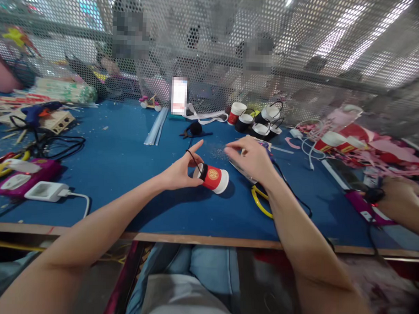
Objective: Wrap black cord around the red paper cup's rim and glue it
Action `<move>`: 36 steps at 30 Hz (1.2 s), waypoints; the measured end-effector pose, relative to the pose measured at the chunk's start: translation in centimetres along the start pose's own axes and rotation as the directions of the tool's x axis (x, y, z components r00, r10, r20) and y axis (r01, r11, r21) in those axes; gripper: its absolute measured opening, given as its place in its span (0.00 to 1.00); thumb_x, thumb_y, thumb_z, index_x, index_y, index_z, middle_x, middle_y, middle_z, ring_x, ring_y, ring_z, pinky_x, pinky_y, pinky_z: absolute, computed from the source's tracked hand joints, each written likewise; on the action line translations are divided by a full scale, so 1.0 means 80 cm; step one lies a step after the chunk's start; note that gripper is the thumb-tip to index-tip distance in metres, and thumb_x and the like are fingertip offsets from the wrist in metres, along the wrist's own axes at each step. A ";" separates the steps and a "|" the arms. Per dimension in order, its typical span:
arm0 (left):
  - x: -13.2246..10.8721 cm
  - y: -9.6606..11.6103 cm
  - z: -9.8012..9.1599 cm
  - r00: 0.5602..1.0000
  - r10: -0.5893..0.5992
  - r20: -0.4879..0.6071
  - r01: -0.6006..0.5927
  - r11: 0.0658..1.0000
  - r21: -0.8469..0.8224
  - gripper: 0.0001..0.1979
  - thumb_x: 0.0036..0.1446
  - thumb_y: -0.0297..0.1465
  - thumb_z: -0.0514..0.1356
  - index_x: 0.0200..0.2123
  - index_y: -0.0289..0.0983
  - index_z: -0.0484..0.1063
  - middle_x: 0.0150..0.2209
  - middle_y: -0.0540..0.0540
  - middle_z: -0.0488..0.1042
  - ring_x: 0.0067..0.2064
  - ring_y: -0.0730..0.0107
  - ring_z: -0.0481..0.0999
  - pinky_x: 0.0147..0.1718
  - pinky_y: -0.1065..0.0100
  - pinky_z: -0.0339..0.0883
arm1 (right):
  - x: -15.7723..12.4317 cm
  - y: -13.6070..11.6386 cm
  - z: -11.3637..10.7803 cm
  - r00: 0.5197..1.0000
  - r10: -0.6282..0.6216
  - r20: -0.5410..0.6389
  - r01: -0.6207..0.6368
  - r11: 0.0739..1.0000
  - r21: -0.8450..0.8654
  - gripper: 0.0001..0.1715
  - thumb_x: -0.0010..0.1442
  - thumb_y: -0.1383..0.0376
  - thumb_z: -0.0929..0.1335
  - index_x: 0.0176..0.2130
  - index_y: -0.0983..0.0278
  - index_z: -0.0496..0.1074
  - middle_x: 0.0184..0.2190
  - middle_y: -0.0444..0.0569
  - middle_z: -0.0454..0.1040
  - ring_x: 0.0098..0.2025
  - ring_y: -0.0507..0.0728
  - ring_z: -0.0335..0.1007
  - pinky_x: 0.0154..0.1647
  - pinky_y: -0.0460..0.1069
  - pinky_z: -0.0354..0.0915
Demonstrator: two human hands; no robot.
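A blue work table (126,172) stretches out before a perforated metal screen (302,50). Near the table's middle, a red paper cup (214,178) with a black band lies on its side, its white end pointing right. The person's left hand (179,172) grips the cup's banded end, forefinger raised, with a thin black cord (192,157) looped over it. The right hand (252,158) hovers just beside the cup, apart from the left. Its fingertips are drawn together, but whether they pinch anything cannot be told. Yellow-handled scissors (259,202) lie beneath that wrist. More cups (259,120) cluster further back, and another person's hand (400,200) rests at the right edge.
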State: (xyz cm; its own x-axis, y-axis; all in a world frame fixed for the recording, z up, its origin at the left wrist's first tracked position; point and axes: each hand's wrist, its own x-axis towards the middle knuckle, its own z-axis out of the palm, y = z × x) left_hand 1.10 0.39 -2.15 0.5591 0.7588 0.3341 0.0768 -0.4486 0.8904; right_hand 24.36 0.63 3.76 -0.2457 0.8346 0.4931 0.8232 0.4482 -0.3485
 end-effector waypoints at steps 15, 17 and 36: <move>0.000 0.001 0.004 0.997 0.000 0.074 0.005 0.997 -0.078 0.53 0.45 0.27 0.67 0.67 0.48 0.36 0.45 0.46 0.66 0.44 0.67 0.69 0.50 0.58 0.62 | -0.020 -0.051 0.007 0.979 -0.047 0.199 -0.048 0.893 0.447 0.06 0.58 0.63 0.67 0.31 0.64 0.71 0.28 0.44 0.72 0.30 0.51 0.65 0.33 0.48 0.61; -0.001 0.002 0.004 0.996 -0.002 0.092 0.009 0.997 -0.079 0.54 0.45 0.27 0.67 0.67 0.48 0.35 0.44 0.47 0.65 0.44 0.68 0.69 0.50 0.59 0.62 | -0.024 -0.045 0.012 0.982 -0.002 0.189 -0.090 0.876 0.473 0.06 0.58 0.62 0.67 0.31 0.63 0.70 0.27 0.43 0.72 0.28 0.51 0.64 0.31 0.48 0.60; -0.002 0.008 0.006 0.987 0.095 0.132 -0.083 0.992 -0.097 0.54 0.46 0.25 0.66 0.67 0.48 0.35 0.46 0.45 0.67 0.48 0.64 0.69 0.52 0.58 0.62 | -0.029 -0.029 0.037 0.969 0.104 0.225 -0.210 0.825 0.524 0.10 0.57 0.58 0.66 0.30 0.63 0.67 0.26 0.43 0.69 0.27 0.51 0.62 0.29 0.48 0.59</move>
State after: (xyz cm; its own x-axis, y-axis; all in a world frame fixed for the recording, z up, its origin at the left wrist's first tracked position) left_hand 1.46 -0.27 -1.82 0.6677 0.6440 0.3735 -0.0499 -0.4619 0.8855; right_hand 21.50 -1.43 1.09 -0.2679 0.9271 0.2621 0.4628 0.3624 -0.8090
